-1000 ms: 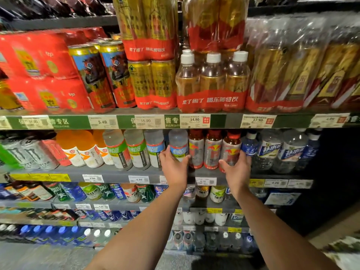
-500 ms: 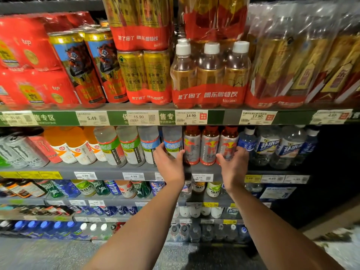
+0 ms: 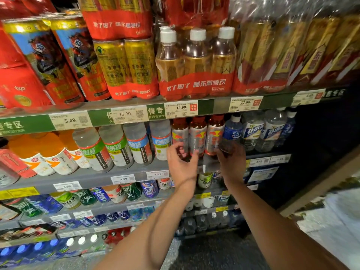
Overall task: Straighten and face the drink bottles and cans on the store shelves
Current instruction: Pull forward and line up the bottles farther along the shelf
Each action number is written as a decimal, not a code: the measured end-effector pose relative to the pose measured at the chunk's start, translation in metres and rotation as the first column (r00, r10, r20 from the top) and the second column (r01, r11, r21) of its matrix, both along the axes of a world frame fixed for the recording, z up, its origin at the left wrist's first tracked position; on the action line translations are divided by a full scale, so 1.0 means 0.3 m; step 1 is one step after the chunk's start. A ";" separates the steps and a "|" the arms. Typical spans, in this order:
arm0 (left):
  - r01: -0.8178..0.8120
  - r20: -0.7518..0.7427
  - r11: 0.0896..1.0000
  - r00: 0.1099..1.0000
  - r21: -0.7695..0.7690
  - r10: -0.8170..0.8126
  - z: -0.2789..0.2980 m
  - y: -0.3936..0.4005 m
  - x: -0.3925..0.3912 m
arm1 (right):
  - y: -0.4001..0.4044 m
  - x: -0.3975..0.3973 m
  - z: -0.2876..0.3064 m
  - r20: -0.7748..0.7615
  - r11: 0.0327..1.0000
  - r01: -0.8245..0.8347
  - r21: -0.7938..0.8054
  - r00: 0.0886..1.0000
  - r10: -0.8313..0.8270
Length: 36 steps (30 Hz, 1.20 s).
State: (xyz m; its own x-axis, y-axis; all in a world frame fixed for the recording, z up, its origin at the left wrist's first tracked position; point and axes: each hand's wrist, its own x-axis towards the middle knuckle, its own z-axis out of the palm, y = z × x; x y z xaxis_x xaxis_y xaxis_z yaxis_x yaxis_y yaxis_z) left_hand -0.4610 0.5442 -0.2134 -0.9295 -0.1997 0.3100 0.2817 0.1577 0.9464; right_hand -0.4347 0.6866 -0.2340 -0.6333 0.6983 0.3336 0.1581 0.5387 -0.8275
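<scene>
Facing is under way at the 3 silver-labelled, red-capped plastic bottles [image 3: 197, 136] on the grey metal shelf [image 3: 124, 172] — second tier down. The left hand [image 3: 180, 162] hangs loosely curled, the right hand [image 3: 230, 160] is blurred — grip unclear. Next: turn each label forward, I judge. Shelving is packed; grey floor below.

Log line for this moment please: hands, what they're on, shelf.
left hand: at red-capped bottles, grip unclear | right hand: same row, blurred, grip unclear | shelf: second from top | facing: under way
</scene>
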 end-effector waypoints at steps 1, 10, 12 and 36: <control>0.036 0.022 0.999 0.999 0.013 -0.036 -0.001 0.022 0.012 | 0.015 0.019 0.000 -0.010 1.000 0.023 0.001 1.000 -0.023; 0.194 0.074 0.973 0.980 -0.124 -0.185 -0.046 0.259 0.065 | 0.261 0.136 0.046 -0.032 0.991 0.131 -0.016 0.991 -0.132; 0.176 0.073 0.972 0.983 -0.154 -0.166 -0.043 0.325 0.077 | 0.329 0.148 0.062 -0.022 0.989 0.145 -0.009 0.989 -0.146; -0.165 0.184 0.939 0.956 -0.302 0.228 -0.048 0.702 0.059 | 0.608 0.088 0.040 0.024 0.995 0.001 -0.105 1.000 0.002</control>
